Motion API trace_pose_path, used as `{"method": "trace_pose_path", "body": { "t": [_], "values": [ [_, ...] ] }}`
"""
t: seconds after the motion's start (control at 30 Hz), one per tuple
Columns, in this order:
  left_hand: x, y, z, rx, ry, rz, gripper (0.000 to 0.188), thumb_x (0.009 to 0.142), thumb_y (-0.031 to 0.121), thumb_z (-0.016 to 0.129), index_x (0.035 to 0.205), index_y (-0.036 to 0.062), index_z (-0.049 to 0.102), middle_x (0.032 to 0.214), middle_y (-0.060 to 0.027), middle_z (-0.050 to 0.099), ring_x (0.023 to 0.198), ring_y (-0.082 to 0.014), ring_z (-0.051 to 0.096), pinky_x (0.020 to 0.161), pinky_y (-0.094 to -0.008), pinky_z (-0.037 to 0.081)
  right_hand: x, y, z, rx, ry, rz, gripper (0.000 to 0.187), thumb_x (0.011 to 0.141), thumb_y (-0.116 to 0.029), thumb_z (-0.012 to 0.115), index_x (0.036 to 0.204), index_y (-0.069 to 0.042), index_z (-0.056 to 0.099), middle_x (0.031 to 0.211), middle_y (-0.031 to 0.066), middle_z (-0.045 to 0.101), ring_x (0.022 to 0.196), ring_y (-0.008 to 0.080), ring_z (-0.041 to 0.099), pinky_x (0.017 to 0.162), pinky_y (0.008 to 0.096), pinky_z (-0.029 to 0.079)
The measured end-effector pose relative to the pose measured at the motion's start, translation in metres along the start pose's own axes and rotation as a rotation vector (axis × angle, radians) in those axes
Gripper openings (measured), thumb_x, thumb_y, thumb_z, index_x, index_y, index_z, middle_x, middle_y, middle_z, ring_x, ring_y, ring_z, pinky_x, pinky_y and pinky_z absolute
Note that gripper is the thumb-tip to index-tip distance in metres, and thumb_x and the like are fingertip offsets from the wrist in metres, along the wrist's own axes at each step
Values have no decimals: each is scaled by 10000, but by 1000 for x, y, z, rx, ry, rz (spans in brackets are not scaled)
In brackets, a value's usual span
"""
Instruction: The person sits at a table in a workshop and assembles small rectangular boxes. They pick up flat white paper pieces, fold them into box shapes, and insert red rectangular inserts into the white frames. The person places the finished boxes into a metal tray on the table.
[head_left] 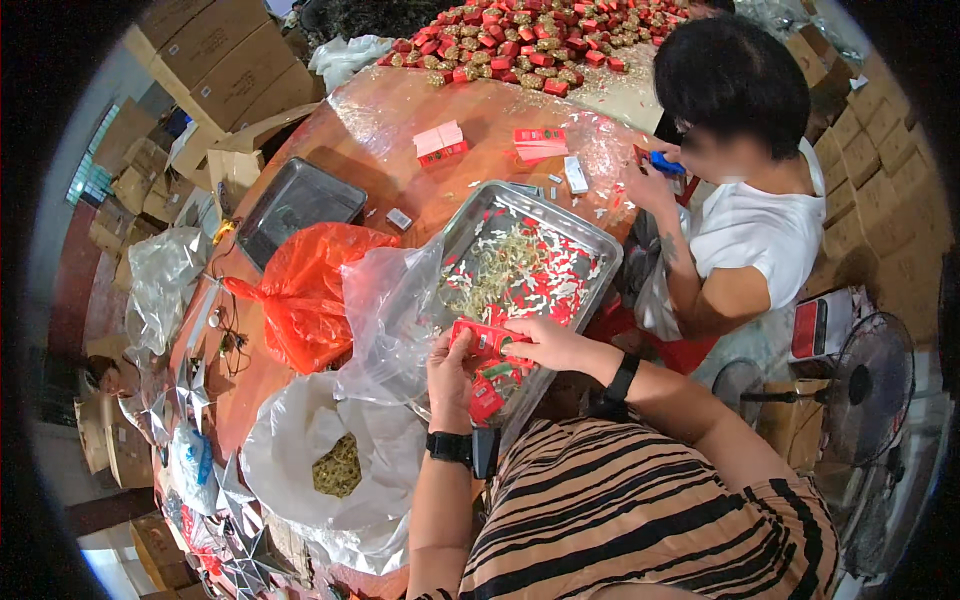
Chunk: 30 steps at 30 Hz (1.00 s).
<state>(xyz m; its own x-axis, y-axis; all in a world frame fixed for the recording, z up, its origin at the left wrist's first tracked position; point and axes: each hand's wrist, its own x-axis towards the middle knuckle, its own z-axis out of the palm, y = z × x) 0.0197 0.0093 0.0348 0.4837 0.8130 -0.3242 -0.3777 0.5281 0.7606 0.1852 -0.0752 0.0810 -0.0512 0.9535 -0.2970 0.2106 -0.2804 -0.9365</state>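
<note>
Between my two hands is a red printed card piece (480,338), possibly a flat carton, above the near end of a metal tray (608,250). My left hand (450,378) pinches its left side, thumb on top. My right hand (545,345) has its fingers closed on the right side. Below them, more red card pieces (487,400) lie at the tray's near end. Red and white paper scraps (545,285) and a tangle of pale yellowish strands (490,275) fill the rest of the tray. A clear plastic bag (385,310) hangs over its left edge.
A knotted orange-red bag (315,290) and a white sack (290,440) stand left of the tray. Behind lie an empty metal tray (300,205), red card stacks (440,150) and a heap of red-and-gold pieces (520,45). At right, a co-worker (740,230) holds a blue-handled tool.
</note>
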Motion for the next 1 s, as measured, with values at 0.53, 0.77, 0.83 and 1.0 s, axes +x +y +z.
{"method": "trace_pose_path", "body": {
  "t": [0.53,0.77,0.83,1.0],
  "values": [
    [1,-22,18,-51,20,-325,209,896,162,512,1069,48,484,964,-66,587,850,-190,586,727,-345,494,-8,5,25,-777,432,-360,438,708,-302,662,1028,-29,538,949,127,541,825,281,576,663,369,480],
    [5,-43,-2,-126,-154,-306,246,910,128,454,1128,13,450,1079,-115,553,961,-258,568,830,-425,479,7,55,12,-383,430,-105,295,668,-164,717,858,-18,545,818,103,565,722,214,574,620,320,458],
    [5,-47,-4,-155,-141,-325,249,918,131,431,1136,11,447,1086,-119,549,969,-263,564,841,-432,473,12,65,11,-210,409,-71,221,687,-113,705,765,-6,529,659,61,552,607,133,534,563,283,431],
    [10,-59,-18,-219,-157,-355,255,901,98,463,1137,5,446,1085,-115,549,1003,-250,549,890,-421,453,26,94,6,-46,335,-56,155,727,-91,673,704,8,556,599,48,548,562,106,518,537,272,419]
  ]
}}
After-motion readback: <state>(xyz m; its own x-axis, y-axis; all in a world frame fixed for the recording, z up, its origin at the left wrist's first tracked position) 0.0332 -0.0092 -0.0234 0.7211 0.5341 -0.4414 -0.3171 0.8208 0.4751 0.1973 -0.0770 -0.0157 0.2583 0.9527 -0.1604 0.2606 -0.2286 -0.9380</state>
